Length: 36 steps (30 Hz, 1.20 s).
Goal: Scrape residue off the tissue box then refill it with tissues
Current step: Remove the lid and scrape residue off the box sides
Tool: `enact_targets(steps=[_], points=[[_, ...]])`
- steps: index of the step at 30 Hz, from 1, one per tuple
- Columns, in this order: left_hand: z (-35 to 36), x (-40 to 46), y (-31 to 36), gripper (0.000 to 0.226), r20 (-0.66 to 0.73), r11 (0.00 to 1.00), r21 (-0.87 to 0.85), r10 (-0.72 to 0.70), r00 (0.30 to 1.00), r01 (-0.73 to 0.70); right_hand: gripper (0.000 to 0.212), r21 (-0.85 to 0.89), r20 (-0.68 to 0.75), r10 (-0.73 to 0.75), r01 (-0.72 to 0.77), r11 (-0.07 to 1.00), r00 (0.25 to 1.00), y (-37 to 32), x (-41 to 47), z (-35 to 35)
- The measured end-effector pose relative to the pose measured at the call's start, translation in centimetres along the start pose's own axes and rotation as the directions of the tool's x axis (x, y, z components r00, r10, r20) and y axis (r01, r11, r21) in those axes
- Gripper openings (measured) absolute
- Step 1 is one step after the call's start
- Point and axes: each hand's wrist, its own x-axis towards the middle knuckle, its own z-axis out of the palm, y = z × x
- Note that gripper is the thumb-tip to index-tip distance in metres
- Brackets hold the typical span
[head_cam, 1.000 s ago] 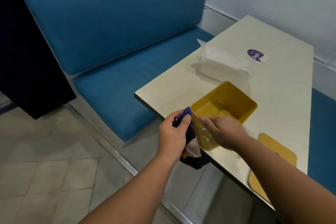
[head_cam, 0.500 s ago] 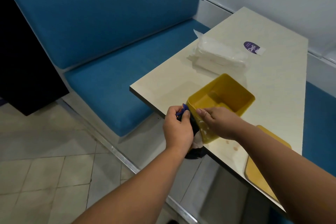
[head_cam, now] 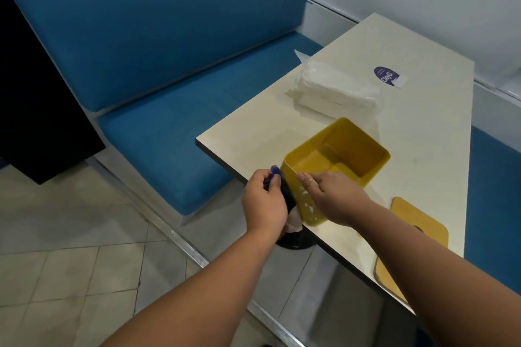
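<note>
— Where's the box sitting?

— The yellow tissue box (head_cam: 338, 160) is at the near corner of the table (head_cam: 423, 127), open and empty. My right hand (head_cam: 335, 200) grips its near wall; my left hand (head_cam: 265, 205) is clenched round the blue scraper (head_cam: 275, 177), held against the end face.

— Any tips?

— Keep the blade flat on the white flecks, I'd say, and use short strokes while bracing firmly. The tissue pack (head_cam: 335, 90) waits behind, the lid (head_cam: 414, 236) beside me.

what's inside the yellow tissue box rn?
The yellow tissue box is open-topped with no tissues in it: only bare yellow walls and floor show. The near wall hides the near inside corner. The tissue pack lies behind it on the table.
</note>
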Motion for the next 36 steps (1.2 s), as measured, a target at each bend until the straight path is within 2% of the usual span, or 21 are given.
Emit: enact_targets(steps=[5,9,13,17,19,22,26,30,33,36], points=[[0.7,-0.5,0.7,0.015,-0.055,0.999,0.027,0.029,0.998,-0.027,0.059,-0.064,-0.043,-0.069,0.066,0.996,0.997,0.2,0.1,0.4],[-1.4,0.5,-0.4,0.011,-0.052,0.965,0.251,-0.070,0.996,0.081,0.065,-0.061,-0.057,-0.058,0.054,0.997,0.997,0.5,0.2,0.6],[-2.3,0.8,-1.3,0.010,-0.117,0.969,0.233,-0.051,0.992,0.077,0.077,-0.061,-0.066,-0.022,0.018,0.998,0.998,0.4,0.1,0.6],[-0.6,0.6,-1.0,0.017,-0.001,0.980,0.193,0.058,0.998,-0.057,0.084,-0.027,-0.049,0.033,-0.035,0.999,0.998,0.0,0.0,0.3],[0.0,0.6,-1.1,0.017,-0.035,0.962,0.263,0.083,0.996,-0.071,0.083,-0.033,-0.036,0.045,-0.047,0.998,0.998,-0.2,0.0,0.2],[-0.2,0.5,-1.4,0.016,-0.043,0.944,0.330,0.011,0.999,0.004,0.077,-0.045,-0.030,0.052,-0.053,0.998,0.998,-0.3,-0.1,0.1],[0.3,-0.2,-0.7,0.012,-0.021,0.973,0.227,0.038,0.999,-0.032,0.068,-0.048,-0.035,0.046,-0.048,0.998,0.998,-0.2,-0.1,0.1],[-0.6,0.4,-0.9,0.009,-0.012,0.942,0.330,-0.063,0.998,0.063,0.072,-0.034,-0.037,0.029,-0.031,0.999,0.999,0.1,-0.1,0.3],[-0.9,0.3,-0.3,0.013,-0.011,0.969,0.248,-0.003,1.000,0.006,0.077,-0.043,-0.033,-0.006,0.005,0.999,0.999,0.4,-0.1,0.3],[-0.5,0.1,-0.2,0.010,0.008,0.951,0.308,-0.030,1.000,0.026,0.078,-0.035,-0.027,-0.028,0.027,0.999,0.999,0.4,-0.1,0.3]])
